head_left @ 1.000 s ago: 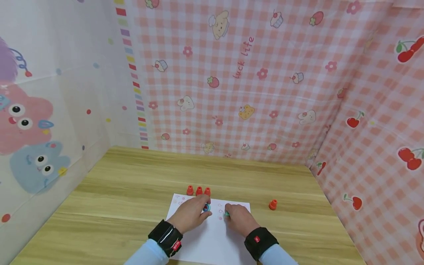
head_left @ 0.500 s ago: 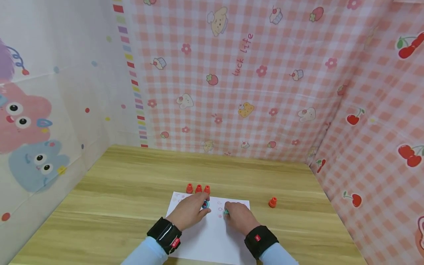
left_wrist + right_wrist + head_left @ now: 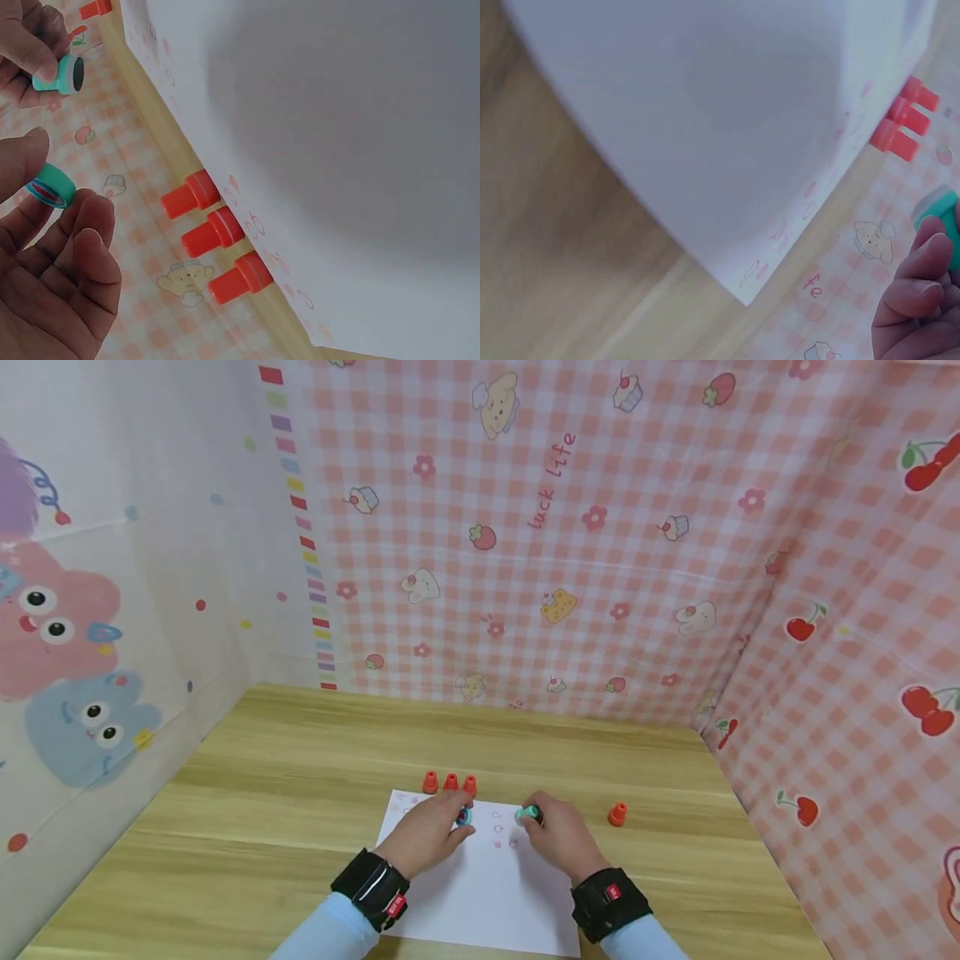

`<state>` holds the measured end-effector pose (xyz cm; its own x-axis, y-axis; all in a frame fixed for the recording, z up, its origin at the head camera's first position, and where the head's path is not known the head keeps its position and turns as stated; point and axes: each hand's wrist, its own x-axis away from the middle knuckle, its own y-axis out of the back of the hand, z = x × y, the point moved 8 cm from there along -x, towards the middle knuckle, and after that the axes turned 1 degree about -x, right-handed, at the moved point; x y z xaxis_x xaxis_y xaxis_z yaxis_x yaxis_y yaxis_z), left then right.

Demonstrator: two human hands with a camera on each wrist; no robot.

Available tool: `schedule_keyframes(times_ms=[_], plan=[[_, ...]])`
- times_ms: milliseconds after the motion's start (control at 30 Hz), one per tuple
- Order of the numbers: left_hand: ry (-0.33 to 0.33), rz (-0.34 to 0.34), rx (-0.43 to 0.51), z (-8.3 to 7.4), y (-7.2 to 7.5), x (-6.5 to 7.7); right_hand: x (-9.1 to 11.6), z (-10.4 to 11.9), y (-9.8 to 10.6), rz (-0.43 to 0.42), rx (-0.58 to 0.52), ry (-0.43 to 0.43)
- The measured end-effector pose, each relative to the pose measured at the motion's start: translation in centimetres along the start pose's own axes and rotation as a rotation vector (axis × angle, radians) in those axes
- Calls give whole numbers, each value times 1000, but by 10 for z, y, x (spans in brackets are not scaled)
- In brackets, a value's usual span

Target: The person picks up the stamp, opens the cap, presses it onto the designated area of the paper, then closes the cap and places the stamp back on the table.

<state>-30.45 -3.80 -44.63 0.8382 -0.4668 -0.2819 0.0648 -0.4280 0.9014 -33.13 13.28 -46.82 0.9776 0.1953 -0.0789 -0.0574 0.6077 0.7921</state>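
In my right hand (image 3: pixel 562 839) I grip a small teal stamp (image 3: pixel 528 814) above the upper right part of the white paper (image 3: pixel 480 902). The left wrist view shows its dark round face (image 3: pixel 79 73) turned sideways, apart from the paper. My left hand (image 3: pixel 426 837) pinches a teal cap (image 3: pixel 54 186) between thumb and fingers; red and blue show inside it. Small reddish printed marks (image 3: pixel 498 828) run along the paper's far part. Three red stamps (image 3: pixel 452 782) stand in a row just behind the paper, near my left fingertips.
Another red stamp (image 3: pixel 617 814) stands alone on the wooden table (image 3: pixel 300 768), right of the paper. Patterned cloth (image 3: pixel 495 568) hangs behind the table and along both sides.
My right hand has lifted off the paper and moved up and slightly right with the stamp, uncovering a small mark. The left hand keeps holding the cap almost still.
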Motion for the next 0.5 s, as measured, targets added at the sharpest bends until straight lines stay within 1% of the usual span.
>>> schedule_keyframes(times_ms=[100, 233, 333, 400, 500], plan=[[7, 4, 27, 0, 0, -1, 4, -2, 4, -23, -93, -35], [35, 10, 99, 0, 1, -2, 8, -2, 6, -57, -185, -56], [62, 16, 151, 0, 2, -4, 12, 0, 5, -60, -272, -69], [75, 19, 182, -1, 3, -5, 15, 2, 3, -47, -359, -69], [100, 23, 225, -2, 4, -6, 18, 5, -2, -3, -531, -79]])
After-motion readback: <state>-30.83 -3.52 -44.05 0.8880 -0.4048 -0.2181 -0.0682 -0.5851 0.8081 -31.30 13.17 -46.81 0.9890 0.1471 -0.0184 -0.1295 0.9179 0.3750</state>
